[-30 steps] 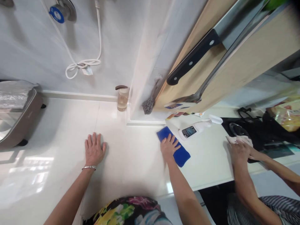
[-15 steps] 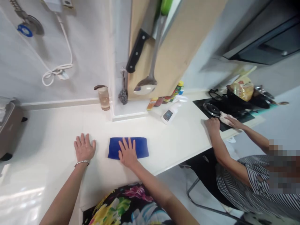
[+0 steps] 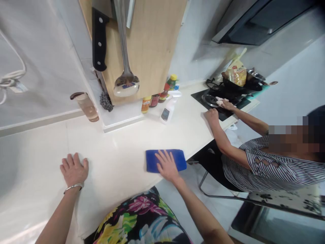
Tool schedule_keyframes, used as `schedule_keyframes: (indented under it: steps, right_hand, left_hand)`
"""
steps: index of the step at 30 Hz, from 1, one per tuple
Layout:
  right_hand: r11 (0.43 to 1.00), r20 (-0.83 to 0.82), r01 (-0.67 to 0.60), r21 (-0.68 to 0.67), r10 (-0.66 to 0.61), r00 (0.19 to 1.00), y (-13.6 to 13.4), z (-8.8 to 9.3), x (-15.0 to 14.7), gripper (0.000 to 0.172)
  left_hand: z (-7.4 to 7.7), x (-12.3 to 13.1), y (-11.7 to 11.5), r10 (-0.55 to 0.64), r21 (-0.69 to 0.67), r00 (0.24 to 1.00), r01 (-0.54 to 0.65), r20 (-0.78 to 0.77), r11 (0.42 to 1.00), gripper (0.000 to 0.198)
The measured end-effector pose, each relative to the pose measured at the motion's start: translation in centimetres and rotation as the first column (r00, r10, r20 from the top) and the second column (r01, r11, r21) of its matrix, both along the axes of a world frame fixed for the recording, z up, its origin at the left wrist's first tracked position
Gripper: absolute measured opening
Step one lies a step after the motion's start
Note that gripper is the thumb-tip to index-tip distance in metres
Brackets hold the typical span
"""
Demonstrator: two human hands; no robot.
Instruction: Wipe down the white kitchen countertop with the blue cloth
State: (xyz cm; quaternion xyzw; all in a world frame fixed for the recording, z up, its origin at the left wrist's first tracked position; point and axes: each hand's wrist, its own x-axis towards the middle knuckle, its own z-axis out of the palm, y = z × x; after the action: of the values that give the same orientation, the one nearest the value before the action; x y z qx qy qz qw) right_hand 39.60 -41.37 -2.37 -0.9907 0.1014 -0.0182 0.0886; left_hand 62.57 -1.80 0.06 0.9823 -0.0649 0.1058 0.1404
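My left hand (image 3: 74,170), with a silver bangle at its wrist, lies flat on the white countertop (image 3: 122,152), fingers spread and holding nothing. Under my right hand (image 3: 167,165) is a folded blue cloth (image 3: 151,162). That hand rests flat on top with its fingers apart, not wrapped around the cloth. The cloth's right end reaches the front edge of the counter. Behind it stands a white spray bottle (image 3: 168,110).
A bottle (image 3: 88,110) stands by the wall corner. A knife (image 3: 99,40), a ladle (image 3: 126,81) and a steel scrubber (image 3: 106,101) hang overhead. Condiment bottles (image 3: 146,105) line the wall. On the right, a person in stripes (image 3: 236,162) wipes the stove (image 3: 223,113) with a cloth.
My right hand has slid the blue cloth rightward along the counter to its front edge, away from my left hand. The view has turned right. My left hand stays flat on the counter.
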Motion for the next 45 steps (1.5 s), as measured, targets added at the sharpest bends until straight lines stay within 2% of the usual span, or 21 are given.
schedule_keyframes:
  steps: [6, 10, 13, 15, 22, 25, 29, 33, 36, 38, 40, 45]
  right_hand:
    - [0.956, -0.069, 0.242, -0.164, -0.256, 0.964, -8.1, -0.8, 0.0, 0.058]
    - [0.879, -0.007, 0.435, -0.195, -0.444, 0.896, -11.0, -2.0, 2.0, 0.060]
    - [0.793, 0.051, 0.587, -0.161, -0.587, 0.808, -10.8, -3.1, 4.4, 0.063]
    - [0.764, 0.069, 0.633, -0.124, -0.630, 0.774, -10.0, -3.6, 6.3, 0.064]
    - [0.794, 0.029, 0.605, -0.054, -0.605, 0.796, -4.3, -2.5, 16.0, 0.065]
    - [0.838, 0.068, 0.545, -0.013, -0.543, 0.837, -0.1, -2.0, 20.6, 0.064]
    - [0.927, 0.101, 0.375, 0.011, -0.374, 0.922, 7.3, -1.5, 24.7, 0.065]
    - [0.988, 0.011, 0.151, -0.010, -0.151, 0.989, 15.3, -0.7, 25.8, 0.066]
    - [0.997, -0.010, -0.073, 0.012, 0.073, 0.997, 19.9, 0.0, 24.8, 0.065]
    - [0.979, 0.003, -0.203, 0.034, 0.203, 0.979, 21.6, 0.3, 23.4, 0.065]
    - [0.951, 0.017, -0.306, 0.048, 0.306, 0.952, 22.2, 0.5, 21.5, 0.064]
    - [0.870, 0.038, -0.492, 0.021, 0.491, 0.870, 20.2, 0.2, 16.1, 0.063]
  left_hand:
    - [-0.7, 0.2, 0.2, 0.043, -0.023, 0.999, -0.044, -0.023, 0.999, 0.076]
    - [-1.6, 0.3, 0.5, 0.064, -0.032, 0.998, -0.065, -0.007, 0.997, 0.073]
    - [-2.0, 0.2, 0.7, 0.069, -0.038, 0.997, -0.070, -0.017, 0.997, 0.072]
    - [-2.2, 0.2, 0.7, 0.069, -0.037, 0.997, -0.070, -0.016, 0.997, 0.071]
    - [-2.4, 0.1, 0.9, 0.068, -0.045, 0.998, -0.068, -0.010, 0.997, 0.069]
    - [-2.7, 0.0, 0.9, 0.075, -0.068, 0.997, -0.074, 0.006, 0.995, 0.068]
    - [-3.1, 0.0, 1.0, 0.088, -0.083, 0.996, -0.087, 0.005, 0.993, 0.067]
    - [-3.4, 0.1, 1.1, 0.089, -0.097, 0.996, -0.090, -0.017, 0.991, 0.067]
    - [-3.5, 0.1, 1.2, 0.091, -0.097, 0.996, -0.092, -0.016, 0.991, 0.066]
    - [-3.6, 0.1, 1.3, 0.094, -0.096, 0.996, -0.094, -0.009, 0.991, 0.066]
    - [-3.5, 0.0, 1.4, 0.095, -0.098, 0.995, -0.095, -0.005, 0.991, 0.064]
    - [-3.6, -0.2, 1.7, 0.083, -0.111, 0.996, -0.085, -0.021, 0.990, 0.059]
